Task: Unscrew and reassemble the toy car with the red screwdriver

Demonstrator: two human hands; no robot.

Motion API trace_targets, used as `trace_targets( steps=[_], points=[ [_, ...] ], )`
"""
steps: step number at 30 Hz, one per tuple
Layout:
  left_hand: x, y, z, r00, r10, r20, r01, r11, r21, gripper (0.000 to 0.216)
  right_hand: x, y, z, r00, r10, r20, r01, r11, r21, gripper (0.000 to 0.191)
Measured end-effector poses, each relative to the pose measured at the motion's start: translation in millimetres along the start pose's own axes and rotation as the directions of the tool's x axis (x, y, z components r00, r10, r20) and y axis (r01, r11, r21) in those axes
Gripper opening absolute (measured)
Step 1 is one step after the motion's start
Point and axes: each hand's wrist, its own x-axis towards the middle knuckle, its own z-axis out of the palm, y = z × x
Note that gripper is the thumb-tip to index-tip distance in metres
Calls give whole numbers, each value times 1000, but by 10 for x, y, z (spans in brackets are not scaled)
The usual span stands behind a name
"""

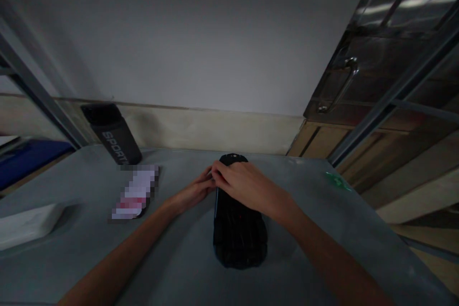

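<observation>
In the head view, a black object point(241, 234) lies lengthwise on the grey surface point(179, 258), just below and right of the middle of the frame; it has rounded ends and a shape like a toy car's underside. The right hand point(247, 184) reaches in from the lower right and lies across its upper part, fingers bent and tips drawn close together at the object's left edge. The left hand point(195, 193) comes from the lower left, its fingers partly bent, the tips beside that same edge and meeting the right fingertips. Whether either hand grips the object or something small cannot be told. Left of centre lies a phone point(136, 193) with its screen blurred; above it a dark bottle point(116, 136) marked "SPORT" stands, looking tilted. A white case point(30, 224) sits at the left edge, and a green item point(337, 180) at right.
</observation>
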Motion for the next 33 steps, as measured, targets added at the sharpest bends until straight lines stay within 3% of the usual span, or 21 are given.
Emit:
trace_targets(
  steps=[6, 13, 19, 25, 33],
  points=[
    [-22, 16, -2, 1000, 19, 21, -19, 1000, 5, 32, 12, 29, 21, 997, -71, -19, 72, 996, 60, 18],
    [15, -50, -72, 1000, 9, 10, -9, 1000, -10, 27, 15, 7, 10, 999, -32, -19, 32, 999, -43, 21],
    [-12, -30, -66, 999, 15, 44, -13, 999, -44, 39, 4, 21, 11, 996, -87, -28, 89, 995, 51, 20],
    [23, -91, -137, 999, 14, 43, -13, 999, -30, 33, 13, 34, 23, 998, -38, -49, 36, 998, -41, 22],
    [41, -146, -189, 995, 56, 82, -53, 997, -48, 39, 18, 14, 17, 996, -67, -62, 67, 998, -14, 21]
  ],
)
